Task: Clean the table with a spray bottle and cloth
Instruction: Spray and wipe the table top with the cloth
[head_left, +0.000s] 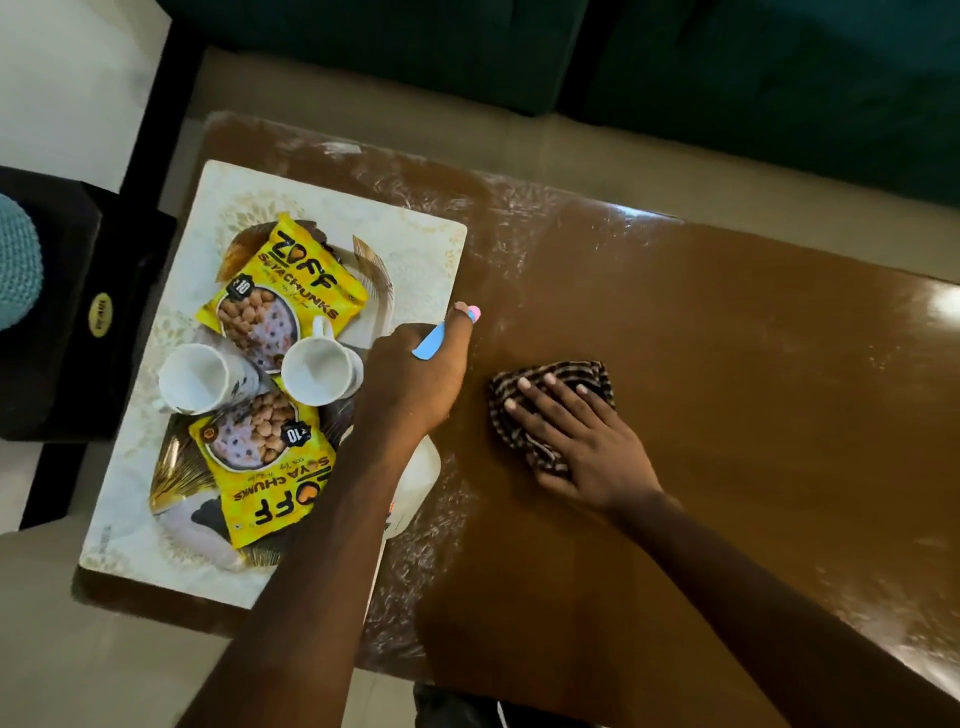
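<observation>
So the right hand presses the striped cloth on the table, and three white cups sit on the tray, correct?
Not three: the head view shows two white cups on the tray. The right hand does press the striped cloth on the table.

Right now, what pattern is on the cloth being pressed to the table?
The cloth has dark brown and beige stripes, shown in the head view.

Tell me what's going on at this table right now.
A person is cleaning a brown table. Their right hand presses flat on a striped cloth near the middle, while the left hand grips a spray bottle with a blue trigger. A tray at the left end holds two white cups and two yellow soya chunks packets. Whitish streaks show beside the tray.
</observation>
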